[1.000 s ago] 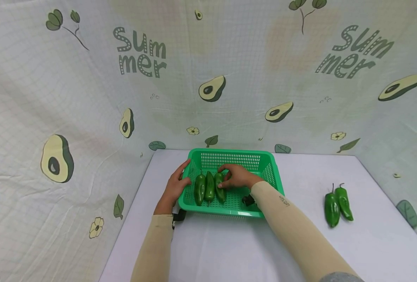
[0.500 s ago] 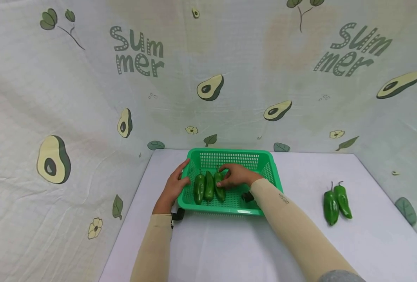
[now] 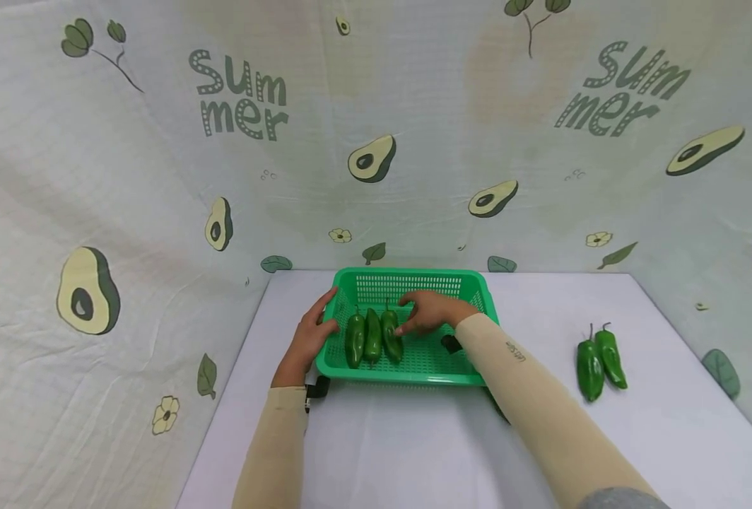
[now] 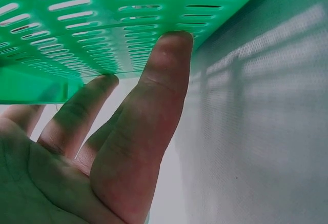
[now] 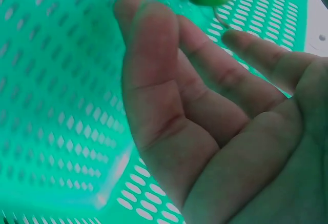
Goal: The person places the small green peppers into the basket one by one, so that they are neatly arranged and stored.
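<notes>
Starting at the left of my head view, the person's left hand (image 3: 309, 336) is spread along the left wall of a green basket (image 3: 408, 379), thumb and fingers extended; my left wrist feed shows the thumb tip against the slotted plastic. Inside the basket, toward its left end, I count three green peppers side by side: a first pepper (image 3: 354, 343), a middle pepper (image 3: 372, 339) and a third pepper (image 3: 390, 341). The right hand (image 3: 432, 311) is over the third pepper, fingers loosely bent, with a gap between thumb and forefinger; I see nothing in its grasp, though I cannot tell whether the thumb touches the pepper. Farther right, beyond the right sleeve (image 3: 541, 406), a wider pepper (image 3: 589, 371) and a slimmer pepper (image 3: 611, 359) lie together on the white table (image 3: 382, 452), well apart from the basket.
</notes>
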Motion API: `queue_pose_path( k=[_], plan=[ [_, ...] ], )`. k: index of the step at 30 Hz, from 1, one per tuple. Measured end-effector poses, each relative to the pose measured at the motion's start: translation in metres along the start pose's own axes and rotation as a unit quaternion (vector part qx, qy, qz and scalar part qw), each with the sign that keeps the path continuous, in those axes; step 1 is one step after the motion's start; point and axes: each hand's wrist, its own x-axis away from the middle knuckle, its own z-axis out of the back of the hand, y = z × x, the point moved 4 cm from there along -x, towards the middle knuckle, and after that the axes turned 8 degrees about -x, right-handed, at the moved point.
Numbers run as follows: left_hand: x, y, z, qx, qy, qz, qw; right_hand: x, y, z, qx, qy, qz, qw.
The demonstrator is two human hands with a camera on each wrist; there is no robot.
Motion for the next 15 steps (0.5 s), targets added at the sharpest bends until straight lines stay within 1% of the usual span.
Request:
queue_pose_path(
  k=[4,8,12,15],
  plan=[
    [0.000,0.002,0.000,0.001,0.001,0.001,1.0000,0.014,-0.005,0.011,-0.009,-0.003,0.001,1.0000],
    [0.002,0.003,0.000,-0.004,0.000,0.002,1.0000,0.031,-0.009,0.021,0.002,0.004,0.014,0.9999],
    [0.003,0.002,0.001,-0.008,0.005,0.001,1.0000,0.051,-0.012,0.033,0.044,0.028,0.037,0.9979],
    [0.003,0.002,-0.001,-0.005,0.002,0.000,1.0000,0.070,-0.014,0.044,0.080,0.056,0.058,0.9936]
  ],
)
